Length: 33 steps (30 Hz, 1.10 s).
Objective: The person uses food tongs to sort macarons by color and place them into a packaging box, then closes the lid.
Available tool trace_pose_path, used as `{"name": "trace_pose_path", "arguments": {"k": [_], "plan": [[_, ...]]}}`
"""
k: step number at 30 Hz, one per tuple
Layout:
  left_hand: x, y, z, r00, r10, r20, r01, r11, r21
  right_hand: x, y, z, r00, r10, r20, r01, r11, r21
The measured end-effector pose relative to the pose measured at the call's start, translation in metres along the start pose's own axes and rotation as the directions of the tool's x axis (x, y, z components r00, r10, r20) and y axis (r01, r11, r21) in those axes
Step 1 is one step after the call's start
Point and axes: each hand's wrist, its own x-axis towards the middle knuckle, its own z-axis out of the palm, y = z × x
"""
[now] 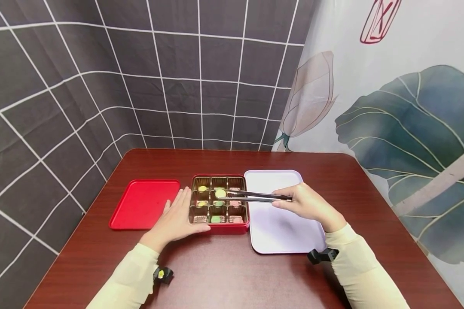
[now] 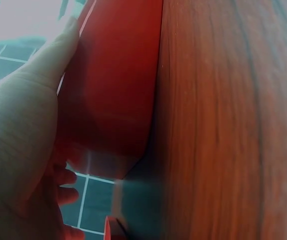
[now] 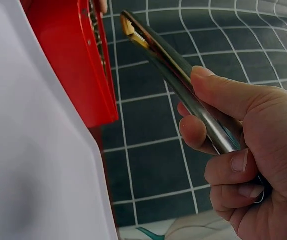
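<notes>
A red box [image 1: 229, 228] with a gold divided insert stands mid-table, and its compartments hold yellow, green and pink pieces. My left hand [image 1: 175, 219] rests against the box's left side, fingers extended and thumb along the front edge. In the left wrist view that thumb [image 2: 58, 55] lies against the red wall. My right hand [image 1: 307, 205] grips metal tongs [image 1: 261, 197] from the right, fingers wrapped round the handle in the right wrist view. Over the insert, the tong tips are at a round yellow piece [image 1: 220, 194]; the tips [image 3: 136, 32] appear above the box's level.
Left of the box lies a red lid-like tray [image 1: 145, 205]. A white tray [image 1: 282, 234] sits against the box's right side, partly under my right hand. Dark gridded cloth [image 1: 178, 56] hangs behind the brown table [image 1: 220, 274], with a printed curtain [image 1: 371, 107] at right.
</notes>
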Motion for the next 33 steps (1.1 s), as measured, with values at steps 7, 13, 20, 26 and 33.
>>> {"name": "trace_pose_path", "arguments": {"k": [7, 13, 20, 26, 33], "plan": [[-0.002, -0.009, -0.002, 1.0, 0.016, -0.001, -0.016, 1.0, 0.014, 0.008, -0.007, 0.011, 0.996, -0.077, 0.037, 0.077, 0.997, 0.013], [-0.005, -0.009, -0.005, 1.0, 0.024, 0.009, -0.025, 1.0, 0.015, 0.014, -0.015, 0.019, 0.987, -0.147, 0.065, 0.148, 0.989, 0.0], [-0.006, -0.008, -0.004, 1.0, 0.027, 0.017, -0.027, 0.999, 0.022, 0.021, -0.023, 0.027, 0.977, -0.18, 0.114, 0.183, 0.983, -0.021], [-0.007, -0.007, -0.003, 1.0, 0.019, 0.008, -0.02, 0.999, 0.032, 0.028, -0.03, 0.029, 0.975, -0.17, 0.146, 0.176, 0.984, -0.028], [-0.007, -0.006, -0.003, 0.999, 0.031, 0.004, -0.032, 0.998, 0.045, 0.036, -0.033, 0.033, 0.968, -0.184, 0.172, 0.195, 0.98, -0.05]]}}
